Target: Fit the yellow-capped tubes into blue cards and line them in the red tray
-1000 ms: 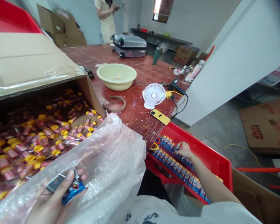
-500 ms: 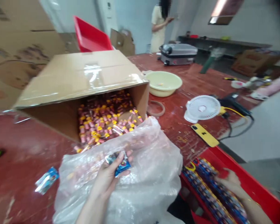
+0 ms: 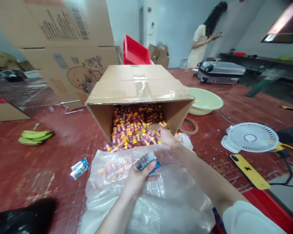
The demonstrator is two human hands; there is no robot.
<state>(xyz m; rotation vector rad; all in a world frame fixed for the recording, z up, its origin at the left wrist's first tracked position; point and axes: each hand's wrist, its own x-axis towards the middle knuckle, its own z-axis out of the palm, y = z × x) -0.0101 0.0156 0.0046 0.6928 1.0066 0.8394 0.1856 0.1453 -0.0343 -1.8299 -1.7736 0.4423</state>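
My left hand [image 3: 143, 175] is closed around small blue-and-silver foil packets [image 3: 147, 162], thumb on top, above a sheet of translucent plastic [image 3: 151, 201]. My right hand [image 3: 166, 136] reaches to the mouth of a cardboard box [image 3: 139, 83] lying on its side. Its fingers curl at a small pink tube with a yellow cap [image 3: 163, 124]; the fingertips are partly hidden. Several more such tubes [image 3: 123, 130] fill the box and spill at its lip. More blue packets [image 3: 80, 169] lie on the table to the left.
Left on the red table [image 3: 51, 175] are bananas [image 3: 35, 137] and a black bag [image 3: 24, 216]. To the right are a pale basin [image 3: 205, 104], a tape ring [image 3: 191, 126], a white fan [image 3: 250, 138], a yellow phone [image 3: 249, 171] and a red tray [image 3: 271, 204]. A person stands behind.
My right hand has moved from the strips of packets in the red tray to the tubes in the box. My left hand still holds its packets. The view has turned left.
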